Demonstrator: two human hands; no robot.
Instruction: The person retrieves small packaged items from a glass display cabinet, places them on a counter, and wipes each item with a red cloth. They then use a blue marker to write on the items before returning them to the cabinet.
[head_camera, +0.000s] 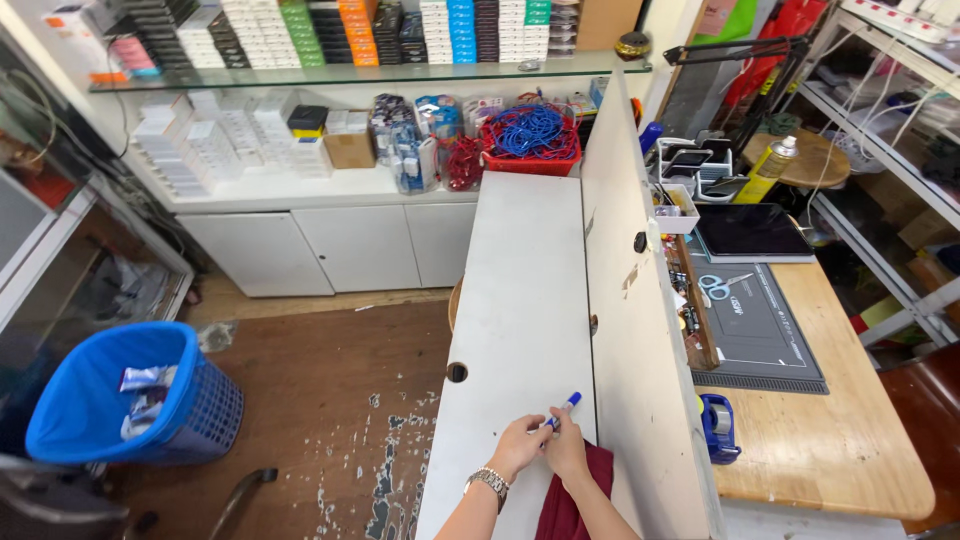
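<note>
Both my hands meet over the near end of a long white counter top (520, 290). My left hand (518, 445), with a metal watch on its wrist, and my right hand (567, 450) together grip a blue-capped marker pen (564, 407), whose cap points up and away from me. A dark red cloth (575, 495) lies under my right forearm at the counter's near edge.
A round hole (457, 372) sits in the counter's left side. A white partition (630, 300) rises on the right; beyond it a wooden desk (840, 440) holds a grey mat, scissors (722, 285), a tablet and a blue tape dispenser (718, 425). A blue bin (130, 400) stands on the floor at left.
</note>
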